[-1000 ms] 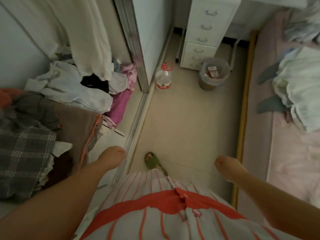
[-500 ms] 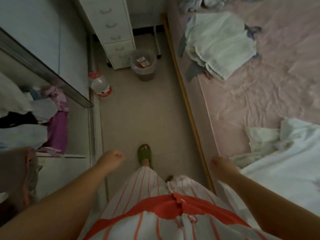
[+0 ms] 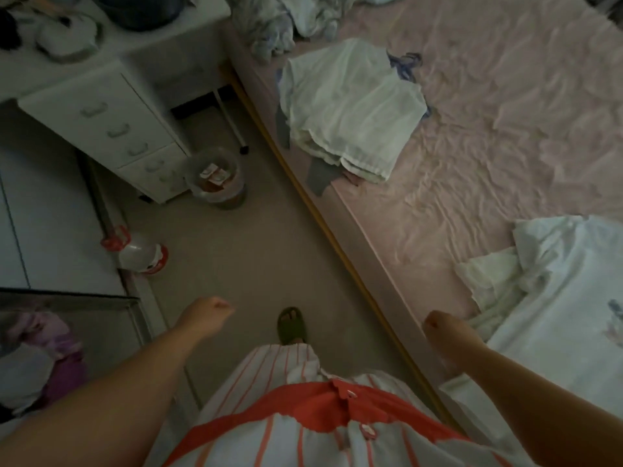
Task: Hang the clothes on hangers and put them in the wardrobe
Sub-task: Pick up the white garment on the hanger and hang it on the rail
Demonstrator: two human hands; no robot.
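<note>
**Operator:** What has changed in the last second?

**Guide:** Your view has swung away from the wardrobe (image 3: 64, 332) and onto the bed (image 3: 505, 136). A second ago the open wardrobe and its heap of clothes filled the left of the view; now only its corner shows at lower left, and the bed takes up the right half. You have turned toward the clothes that wait to be hung.

**Operator:** State of the hands?

**Guide:** Left hand (image 3: 209, 315): fingers curled into a loose fist, holding nothing. Right hand (image 3: 445, 335): fingers curled under, also holding nothing; it hangs at the bed's edge, near the white shirt (image 3: 566, 305) but apart from it. Both were empty in the earlier views too.

**Operator:** Where are the clothes?

**Guide:** The white shirt lies crumpled at the near right of the bed, closest to your right hand. A folded white pile (image 3: 350, 109) lies farther up the bed, with grey pieces under it. More clothes are bunched at the head of the bed.

**Operator:** Meaning for the task?

**Guide:** No garment is in hand and no hanger is in view. You are probably starting a fresh cycle: pick up the shirt, then find a hanger.
</note>
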